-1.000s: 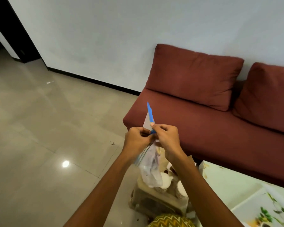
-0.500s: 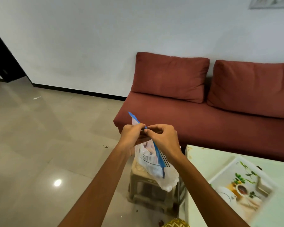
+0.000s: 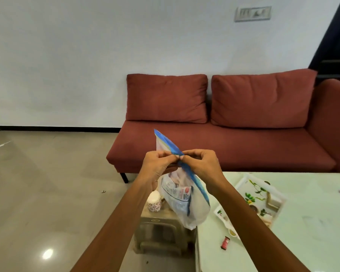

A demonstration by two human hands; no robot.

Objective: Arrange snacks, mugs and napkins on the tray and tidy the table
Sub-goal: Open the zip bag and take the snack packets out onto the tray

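Blue-sealed, the clear snack bag (image 3: 182,195) hung over the stool (image 3: 161,232) beside the table (image 3: 312,222), left hand (image 3: 157,165) and right hand (image 3: 201,163) both pinched on its zip strip, so an uneven pull would likely tear the film and spill the packets.

Two bare forearms are seen running up from the lower edge, no sleeve worn on either; the left hand (image 3: 158,165) and right hand (image 3: 201,165) are shown uncovered, no ring, watch or band made out, short pale nails glimpsed at the fingertips
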